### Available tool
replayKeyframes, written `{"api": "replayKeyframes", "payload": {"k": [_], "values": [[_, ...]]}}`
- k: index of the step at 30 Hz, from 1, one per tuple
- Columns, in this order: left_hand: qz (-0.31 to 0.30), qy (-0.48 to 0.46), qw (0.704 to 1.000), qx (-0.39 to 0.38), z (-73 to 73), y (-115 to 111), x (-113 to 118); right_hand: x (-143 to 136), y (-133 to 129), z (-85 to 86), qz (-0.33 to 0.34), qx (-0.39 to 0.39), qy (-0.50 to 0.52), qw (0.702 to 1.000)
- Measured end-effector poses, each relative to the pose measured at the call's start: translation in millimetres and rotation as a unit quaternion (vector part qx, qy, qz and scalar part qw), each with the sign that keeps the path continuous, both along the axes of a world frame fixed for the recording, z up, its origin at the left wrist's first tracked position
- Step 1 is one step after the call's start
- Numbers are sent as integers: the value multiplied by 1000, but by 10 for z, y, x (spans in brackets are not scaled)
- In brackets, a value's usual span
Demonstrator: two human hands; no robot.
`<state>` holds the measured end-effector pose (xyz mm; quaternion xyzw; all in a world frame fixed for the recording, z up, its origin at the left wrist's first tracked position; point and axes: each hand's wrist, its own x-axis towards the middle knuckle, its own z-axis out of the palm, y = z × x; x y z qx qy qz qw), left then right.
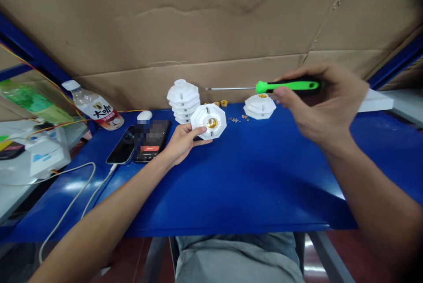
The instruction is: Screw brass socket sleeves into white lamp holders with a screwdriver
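White octagonal socket (208, 122) w/ brass center: in L hand (181, 144), fingers pinching its lower-left edge, above blue counter (238, 186), just beside socket stack (183, 101). R hand (325, 98) up, fingers round green/black screwdriver (287, 86), shaft pointing left. Screws (235, 120) near 2nd socket pile (259, 106).

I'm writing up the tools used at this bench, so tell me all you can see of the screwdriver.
The screwdriver has a bright green and black handle, with a hole near its rear end, and a thin, straight, silvery shaft that looks like metal. The right hand grips the handle, holding it up in front of the brown cardboard. It lies nearly level, its tip pointing left, above the white piece in the left hand and touching nothing visible. The tip's shape is too small to tell.
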<state>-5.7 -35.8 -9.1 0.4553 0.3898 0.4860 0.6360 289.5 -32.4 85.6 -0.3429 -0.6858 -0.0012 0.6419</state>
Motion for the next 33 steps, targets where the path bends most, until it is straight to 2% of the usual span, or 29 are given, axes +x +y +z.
{"api": "replayKeyframes", "payload": {"k": [3, 6, 7, 8, 11, 14, 19, 33], "values": [[-3, -4, 1000, 7, -28, 8, -4, -7, -77, 64, -24, 57, 26, 998], [3, -4, 1000, 5, -48, 15, -1, -29, -205, 96, 12, 95, -13, 995], [8, -3, 1000, 3, -50, 17, 2, -41, -246, 95, 24, 74, -49, 996], [11, -2, 1000, 2, -50, 18, 5, -54, -280, 86, 34, 42, -93, 994], [12, 0, 1000, 2, -45, 19, 13, -94, -323, 31, 50, 78, -156, 983], [13, 7, 1000, 4, -34, 11, 19, -123, -302, -31, 31, 123, -197, 972], [20, 20, 1000, 5, -7, -15, 39, -145, -278, -86, 16, 144, -249, 958], [29, 26, 999, 9, -26, -15, 49, -141, -267, -186, 32, 110, -292, 949]]}}
